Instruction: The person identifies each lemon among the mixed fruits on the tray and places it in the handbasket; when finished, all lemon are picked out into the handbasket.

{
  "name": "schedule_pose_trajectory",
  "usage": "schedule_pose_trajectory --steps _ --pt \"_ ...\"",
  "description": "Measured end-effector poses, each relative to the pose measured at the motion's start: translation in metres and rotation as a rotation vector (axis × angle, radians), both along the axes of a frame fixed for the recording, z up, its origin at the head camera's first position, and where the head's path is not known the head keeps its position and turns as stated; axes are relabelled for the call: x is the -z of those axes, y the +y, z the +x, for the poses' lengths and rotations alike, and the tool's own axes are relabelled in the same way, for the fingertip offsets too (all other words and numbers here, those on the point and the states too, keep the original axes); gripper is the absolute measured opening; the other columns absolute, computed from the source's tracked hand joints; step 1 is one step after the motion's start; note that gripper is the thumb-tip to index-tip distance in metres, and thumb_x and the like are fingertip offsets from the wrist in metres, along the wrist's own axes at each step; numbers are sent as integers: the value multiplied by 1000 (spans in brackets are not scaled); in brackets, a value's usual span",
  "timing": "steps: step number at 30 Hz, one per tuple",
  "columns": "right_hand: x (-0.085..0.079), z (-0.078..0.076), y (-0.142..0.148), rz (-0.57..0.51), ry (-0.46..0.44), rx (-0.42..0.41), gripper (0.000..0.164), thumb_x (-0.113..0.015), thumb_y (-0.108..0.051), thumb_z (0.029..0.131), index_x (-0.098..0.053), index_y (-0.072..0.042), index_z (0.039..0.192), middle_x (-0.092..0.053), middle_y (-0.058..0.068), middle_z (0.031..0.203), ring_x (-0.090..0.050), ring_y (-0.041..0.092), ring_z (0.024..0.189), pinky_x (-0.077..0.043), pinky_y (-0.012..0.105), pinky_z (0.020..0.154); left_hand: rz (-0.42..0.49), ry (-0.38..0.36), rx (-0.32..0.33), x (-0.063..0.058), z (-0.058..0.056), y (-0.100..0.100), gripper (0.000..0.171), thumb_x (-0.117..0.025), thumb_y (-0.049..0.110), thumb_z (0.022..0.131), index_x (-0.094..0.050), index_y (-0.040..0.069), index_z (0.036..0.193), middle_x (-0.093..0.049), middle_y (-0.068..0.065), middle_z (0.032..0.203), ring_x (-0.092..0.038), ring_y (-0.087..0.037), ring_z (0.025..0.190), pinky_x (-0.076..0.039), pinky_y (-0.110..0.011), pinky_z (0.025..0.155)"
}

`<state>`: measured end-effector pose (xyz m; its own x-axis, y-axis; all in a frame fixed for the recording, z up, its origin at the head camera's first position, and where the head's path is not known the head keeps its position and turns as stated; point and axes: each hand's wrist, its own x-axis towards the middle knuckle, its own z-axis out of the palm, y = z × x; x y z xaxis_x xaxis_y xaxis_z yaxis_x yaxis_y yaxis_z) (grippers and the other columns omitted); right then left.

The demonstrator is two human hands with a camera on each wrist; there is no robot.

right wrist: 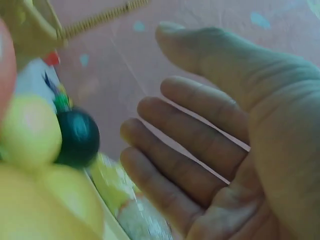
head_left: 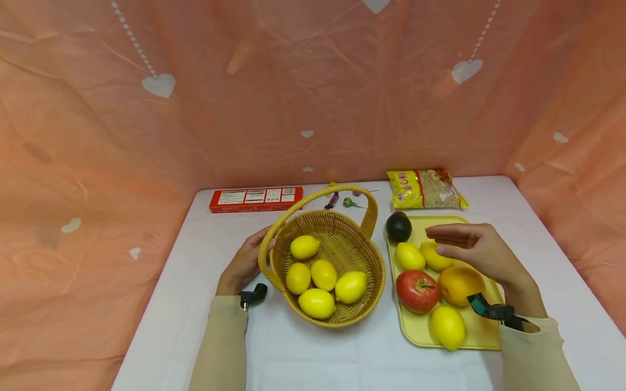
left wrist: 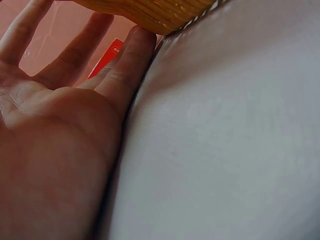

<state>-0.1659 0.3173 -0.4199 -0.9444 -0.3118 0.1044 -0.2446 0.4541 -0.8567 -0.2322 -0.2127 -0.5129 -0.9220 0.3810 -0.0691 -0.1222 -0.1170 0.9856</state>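
Observation:
A wicker basket (head_left: 337, 323) with a tall handle stands in the middle of the table and holds several lemons (head_left: 317, 303). At its left side is my left hand (head_left: 246, 260), the extended fingers touching the wicker wall (left wrist: 165, 15). My right hand (head_left: 481, 252) hovers over the yellow tray (head_left: 381, 342) with its fingers extended and holds nothing. On that tray lie a red apple (head_left: 417, 291), an orange (head_left: 461, 284), a dark avocado (head_left: 398, 227) and three lemons (head_left: 447, 327). One lemon is partly hidden behind the right hand.
A red box (head_left: 256, 199) lies at the back left. Behind the basket are a purple-wrapped candy (head_left: 331, 200) and a green lollipop (head_left: 348, 202). A yellow snack bag (head_left: 427, 189) lies behind the tray. Pink cloth with hearts surrounds the white table (head_left: 303, 358).

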Motion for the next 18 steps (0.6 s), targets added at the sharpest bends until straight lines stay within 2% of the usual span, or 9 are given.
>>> schedule_pose_trajectory --steps 2,4,8,13,18 --pt "3 -1 9 64 -30 54 40 -79 -17 103 -73 -3 140 -78 5 134 -75 7 118 -60 14 91 1 3 3 0 0 0 52 -52 13 116 -44 5 166 -65 3 148 -66 -10 124 -61 -27 103" --pt "5 -2 16 142 -67 85 44 -80 -26 102 -73 -5 141 -76 14 136 -76 18 121 -58 13 91 -5 10 11 0 0 -1 52 -51 13 116 -43 4 167 -64 4 149 -65 -9 125 -60 -27 104" --pt "10 -6 25 271 -127 73 50 -84 -34 99 -75 -7 139 -77 18 134 -74 36 122 -57 13 89 -13 9 17 0 0 -1 52 -51 14 117 -43 4 167 -64 4 149 -65 -10 125 -60 -27 104" --pt "18 -14 25 332 -165 27 52 -87 -36 96 -76 -10 140 -80 13 130 -75 30 118 -57 14 89 -12 0 8 -1 0 -1 53 -51 13 116 -43 5 167 -65 4 149 -66 -10 126 -60 -27 104" --pt "21 -21 22 337 -188 5 53 -86 -31 97 -73 -9 143 -76 18 136 -73 39 124 -65 35 98 -5 -9 7 -4 2 0 53 -51 13 116 -43 5 167 -64 4 150 -65 -10 125 -61 -27 103"
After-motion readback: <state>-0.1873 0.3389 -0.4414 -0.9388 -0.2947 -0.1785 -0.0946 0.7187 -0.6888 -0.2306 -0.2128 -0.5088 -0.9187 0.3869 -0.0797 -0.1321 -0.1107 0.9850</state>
